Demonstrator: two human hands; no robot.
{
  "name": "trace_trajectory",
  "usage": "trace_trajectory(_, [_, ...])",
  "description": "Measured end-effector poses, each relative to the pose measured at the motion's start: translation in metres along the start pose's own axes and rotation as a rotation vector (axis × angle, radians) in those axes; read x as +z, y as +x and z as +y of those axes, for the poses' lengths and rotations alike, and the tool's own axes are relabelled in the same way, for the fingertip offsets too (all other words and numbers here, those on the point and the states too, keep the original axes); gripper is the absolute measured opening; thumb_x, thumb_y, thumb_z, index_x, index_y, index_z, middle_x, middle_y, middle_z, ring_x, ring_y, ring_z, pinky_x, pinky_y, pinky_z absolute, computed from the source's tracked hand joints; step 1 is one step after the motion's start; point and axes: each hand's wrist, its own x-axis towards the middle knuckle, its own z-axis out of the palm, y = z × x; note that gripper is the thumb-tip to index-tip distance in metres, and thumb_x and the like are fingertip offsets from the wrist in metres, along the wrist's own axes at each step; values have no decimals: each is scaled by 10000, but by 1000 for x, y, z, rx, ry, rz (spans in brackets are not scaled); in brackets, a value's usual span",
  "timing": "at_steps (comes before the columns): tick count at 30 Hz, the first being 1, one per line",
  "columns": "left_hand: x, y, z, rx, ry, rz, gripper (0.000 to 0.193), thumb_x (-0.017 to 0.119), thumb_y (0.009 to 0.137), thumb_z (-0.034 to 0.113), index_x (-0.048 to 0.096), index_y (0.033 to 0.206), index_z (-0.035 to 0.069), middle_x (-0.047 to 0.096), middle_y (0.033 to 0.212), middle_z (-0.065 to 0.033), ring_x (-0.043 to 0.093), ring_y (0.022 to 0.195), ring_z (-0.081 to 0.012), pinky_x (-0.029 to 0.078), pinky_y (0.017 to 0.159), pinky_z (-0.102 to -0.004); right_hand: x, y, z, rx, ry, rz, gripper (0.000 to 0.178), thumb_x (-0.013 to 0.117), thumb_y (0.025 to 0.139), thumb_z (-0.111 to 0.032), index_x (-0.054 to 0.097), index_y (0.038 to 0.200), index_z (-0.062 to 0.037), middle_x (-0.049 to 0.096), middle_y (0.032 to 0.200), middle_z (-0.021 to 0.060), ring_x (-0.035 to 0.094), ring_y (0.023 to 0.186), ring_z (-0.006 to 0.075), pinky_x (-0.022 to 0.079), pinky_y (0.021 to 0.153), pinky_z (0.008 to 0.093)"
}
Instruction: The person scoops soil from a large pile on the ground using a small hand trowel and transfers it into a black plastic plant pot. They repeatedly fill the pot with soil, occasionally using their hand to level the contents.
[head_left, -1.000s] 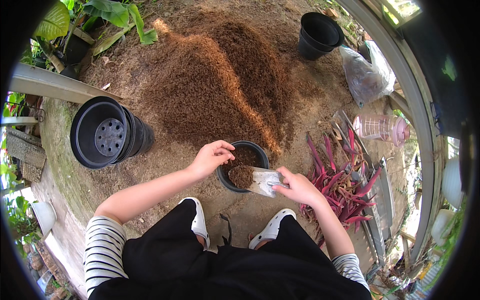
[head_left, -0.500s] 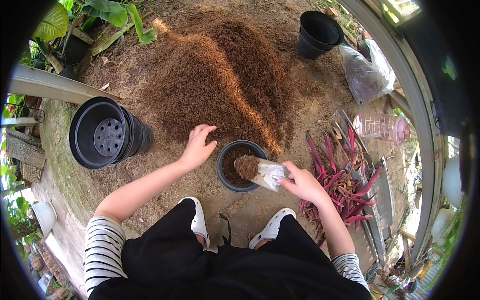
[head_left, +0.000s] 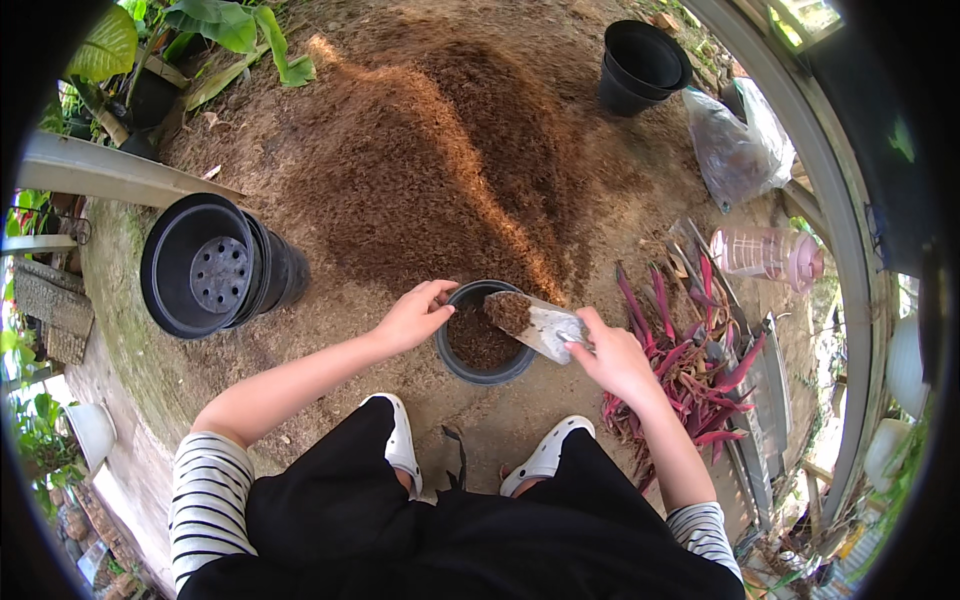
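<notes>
My right hand (head_left: 612, 352) grips a metal hand trowel (head_left: 550, 332) whose blade slants over a small black plant pot (head_left: 487, 377). A clump of brown, crumbly potting mix (head_left: 508, 312) sits on the blade tip, above the inside of the pot. Loose brown mix (head_left: 480, 340) shows in the pot below it. At the pot's upper left rim is my left hand (head_left: 415, 316), its thumb and fingers closed about the edge; the exact contact is hard to make out. Just beyond the pot spreads a big heap of brown mix (head_left: 400, 180).
Nested black pots (head_left: 285, 275) lie tipped at the left. Another black pot (head_left: 630, 95) and a clear plastic bag (head_left: 738, 155) stand far right. Uprooted purple-leaved plants (head_left: 680, 370) and a pink plastic container (head_left: 765, 255) are at the right, beside a metal frame (head_left: 850, 200).
My left hand has moved right and down to the pot's rim. The loaded trowel has shifted slightly right and up, and its angle has changed over the pot.
</notes>
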Motion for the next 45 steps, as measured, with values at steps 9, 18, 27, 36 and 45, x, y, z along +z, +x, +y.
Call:
trace_trajectory(9, [-2, 1, 0, 59, 103, -48, 387, 538, 872, 83, 521, 1258, 74, 529, 994, -111, 546, 868, -215, 456, 809, -343, 21, -3, -3, -16, 100, -53, 456, 566, 898, -301, 400, 1221, -25, 638, 773, 260, 633, 780, 449, 498, 712, 510])
trace_trajectory(18, [-3, 1, 4, -6, 74, -73, 381, 535, 875, 84, 524, 1256, 77, 534, 1021, -129, 551, 913, -245, 452, 846, -355, 7, 3, -21, -3, 35, -149, 452, 558, 905, -310, 431, 1208, 1, 643, 795, 266, 635, 801, 446, 502, 732, 509])
trace_trajectory(27, [-2, 2, -6, 52, 99, -59, 395, 532, 896, 86, 510, 1291, 89, 496, 993, -85, 532, 790, -152, 469, 724, -308, -12, 2, -28, -45, -132, -138, 419, 579, 887, -300, 465, 1189, -32, 648, 789, 244, 644, 799, 419, 509, 723, 501])
trace_trajectory(36, [-3, 1, -7, 56, 128, -70, 418, 525, 880, 68, 485, 1296, 73, 507, 1024, -96, 542, 808, -161, 476, 730, -312, -23, -6, -27, -43, -93, 109, 333, 599, 872, -273, 505, 1145, -107, 661, 767, 193, 664, 745, 374, 523, 675, 481])
trace_trajectory(45, [9, -22, 26, -385, -350, -263, 775, 450, 815, -101, 61, 1437, 148, 375, 1301, -182, 560, 1108, -295, 556, 850, -392, 3, 21, 86, 345, 3, 196, 432, 584, 875, -333, 497, 1084, 36, 639, 914, 288, 624, 892, 443, 478, 791, 483])
